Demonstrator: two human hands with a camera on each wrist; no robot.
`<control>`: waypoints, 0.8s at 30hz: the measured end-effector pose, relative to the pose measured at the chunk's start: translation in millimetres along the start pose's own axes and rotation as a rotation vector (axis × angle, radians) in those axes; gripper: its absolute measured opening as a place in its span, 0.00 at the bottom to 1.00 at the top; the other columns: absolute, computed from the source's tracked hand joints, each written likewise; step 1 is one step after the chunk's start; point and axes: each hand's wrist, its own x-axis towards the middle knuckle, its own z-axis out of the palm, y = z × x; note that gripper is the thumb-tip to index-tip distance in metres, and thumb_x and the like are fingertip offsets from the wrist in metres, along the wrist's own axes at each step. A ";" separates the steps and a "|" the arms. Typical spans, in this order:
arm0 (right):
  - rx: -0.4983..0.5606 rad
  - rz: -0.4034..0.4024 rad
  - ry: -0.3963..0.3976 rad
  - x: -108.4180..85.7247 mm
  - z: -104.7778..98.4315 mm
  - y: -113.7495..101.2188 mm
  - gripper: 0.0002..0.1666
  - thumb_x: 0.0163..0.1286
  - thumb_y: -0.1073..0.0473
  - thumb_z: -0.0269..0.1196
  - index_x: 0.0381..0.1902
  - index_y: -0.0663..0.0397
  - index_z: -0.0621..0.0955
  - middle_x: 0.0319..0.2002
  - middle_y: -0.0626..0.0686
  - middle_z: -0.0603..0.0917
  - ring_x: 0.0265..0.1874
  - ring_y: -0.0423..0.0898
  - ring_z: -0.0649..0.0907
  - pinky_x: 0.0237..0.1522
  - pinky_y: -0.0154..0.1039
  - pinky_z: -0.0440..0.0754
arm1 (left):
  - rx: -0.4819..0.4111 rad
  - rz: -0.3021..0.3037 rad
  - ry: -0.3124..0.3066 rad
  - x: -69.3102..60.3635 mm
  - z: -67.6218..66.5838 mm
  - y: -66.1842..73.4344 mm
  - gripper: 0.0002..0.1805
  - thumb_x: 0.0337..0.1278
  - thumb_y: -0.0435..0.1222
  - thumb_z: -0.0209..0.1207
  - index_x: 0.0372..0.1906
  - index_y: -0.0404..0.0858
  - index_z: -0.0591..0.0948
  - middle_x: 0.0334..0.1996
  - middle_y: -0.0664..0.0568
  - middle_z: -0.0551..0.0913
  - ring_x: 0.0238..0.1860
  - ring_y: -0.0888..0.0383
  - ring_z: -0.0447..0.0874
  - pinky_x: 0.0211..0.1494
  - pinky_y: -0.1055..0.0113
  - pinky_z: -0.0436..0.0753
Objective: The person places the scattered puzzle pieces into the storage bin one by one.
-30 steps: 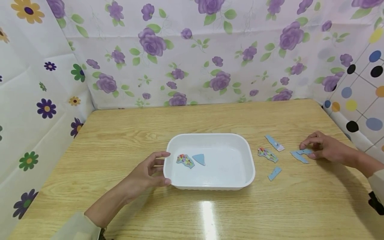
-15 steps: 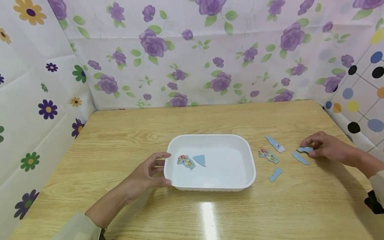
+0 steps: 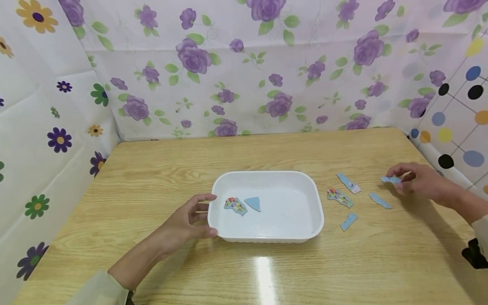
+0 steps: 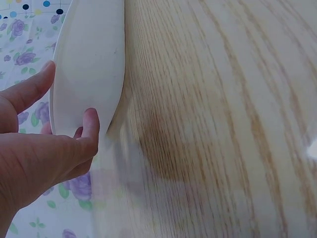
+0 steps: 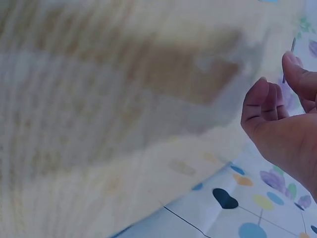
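Note:
A white plastic tray stands mid-table. My left hand grips its left end, thumb at the near corner and fingers toward the far one. In the left wrist view, the left hand has its digits against the tray's wall. My right hand pinches a small blue puzzle piece above the table at the right. The right wrist view shows that piece edge-on as a thin dark line by the fingertips. Inside the tray lie a multicoloured puzzle piece and a blue pointed piece.
Right of the tray lie a blue strip with a whitish end, a multicoloured piece, a short blue piece and a narrow blue piece. Floral cloth hangs behind the wooden table.
The right hand has lifted the blue puzzle piece off the table, away from the narrow blue piece beside it, moving slightly farther back. The left hand and tray have stayed put.

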 end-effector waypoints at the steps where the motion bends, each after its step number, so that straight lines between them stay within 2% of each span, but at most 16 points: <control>1: 0.009 0.005 -0.001 0.4 -2.3 -0.2 0.14 0.69 0.71 0.56 0.52 0.63 0.74 0.50 0.61 0.68 0.32 0.44 0.75 0.30 0.38 0.78 | 0.001 0.000 0.000 0.1 -0.2 0.0 0.46 0.46 0.34 0.72 0.70 0.47 0.60 0.65 0.39 0.64 0.66 0.42 0.65 0.60 0.53 0.75; 7: 0.051 0.031 -0.003 2.6 -11.0 -5.1 0.15 0.72 0.68 0.55 0.55 0.65 0.71 0.54 0.62 0.66 0.32 0.48 0.75 0.31 0.41 0.78 | 0.004 -0.004 0.004 -0.2 -0.1 0.9 0.46 0.46 0.34 0.72 0.70 0.47 0.60 0.64 0.39 0.64 0.65 0.43 0.66 0.61 0.53 0.74; 13: 0.087 0.035 -0.045 2.8 -16.4 -18.1 0.16 0.73 0.62 0.56 0.55 0.64 0.72 0.50 0.57 0.69 0.35 0.48 0.76 0.34 0.40 0.79 | 0.007 -0.002 -0.005 -0.8 -0.2 1.4 0.46 0.46 0.34 0.72 0.71 0.47 0.60 0.65 0.39 0.64 0.66 0.42 0.65 0.61 0.52 0.74; 18: 0.084 0.036 -0.070 6.1 -22.9 -32.1 0.17 0.73 0.60 0.56 0.56 0.61 0.71 0.50 0.51 0.71 0.39 0.47 0.76 0.38 0.39 0.80 | 0.010 -0.005 0.003 -1.4 -0.2 1.8 0.46 0.46 0.34 0.72 0.70 0.49 0.60 0.65 0.39 0.64 0.66 0.42 0.65 0.61 0.52 0.74; 24: 0.081 0.003 -0.069 10.2 -28.5 -44.9 0.17 0.73 0.59 0.57 0.56 0.60 0.72 0.50 0.51 0.72 0.40 0.45 0.76 0.39 0.37 0.80 | 0.019 -0.008 0.010 -1.3 0.0 2.0 0.45 0.46 0.35 0.72 0.69 0.50 0.61 0.64 0.39 0.64 0.66 0.42 0.65 0.61 0.53 0.74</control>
